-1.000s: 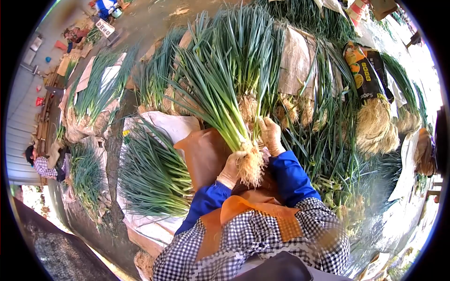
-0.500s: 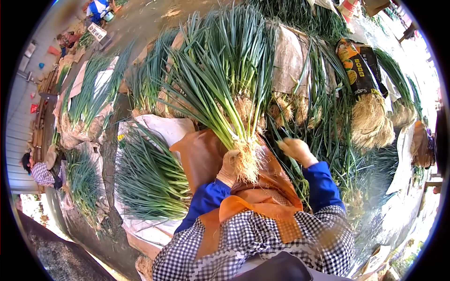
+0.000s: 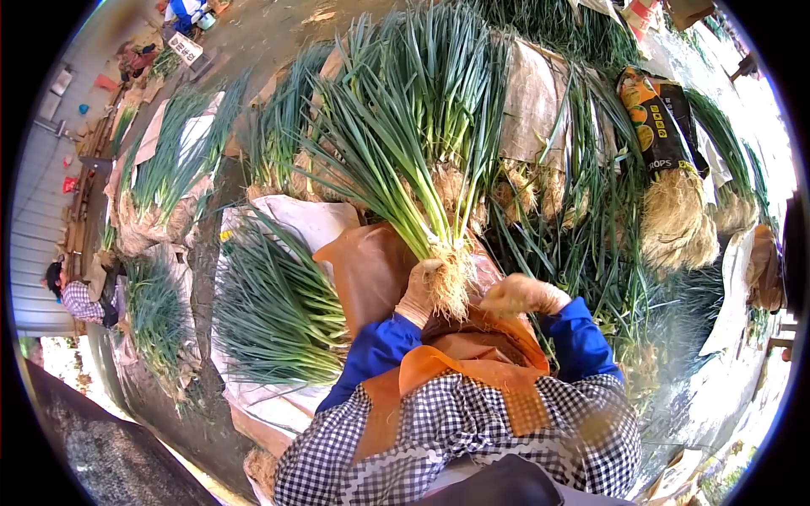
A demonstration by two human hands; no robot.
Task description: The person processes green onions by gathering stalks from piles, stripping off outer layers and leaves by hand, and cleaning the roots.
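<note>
A bunch of green onions with pale, tangled roots leans up and to the left in front of my body. My left hand is closed around its base, beside the roots; some of the fingers are hidden behind them. To the right of the roots, my right hand has its fingers pointing toward the bunch, a small gap away. Motion smears those fingertips, so any small thing between them cannot be made out. Below both hands, an orange-brown apron covers my lap.
Trimmed green onions lie on a pale sheet to the left. Loose green leaves pile up on the right. A black printed bag wraps a rooted bundle. More bundles stand ahead. Another person sits at far left.
My right hand has moved left, from over the leaf pile to beside the roots. My left hand keeps its hold on the bunch. The whole view has shifted slightly.
</note>
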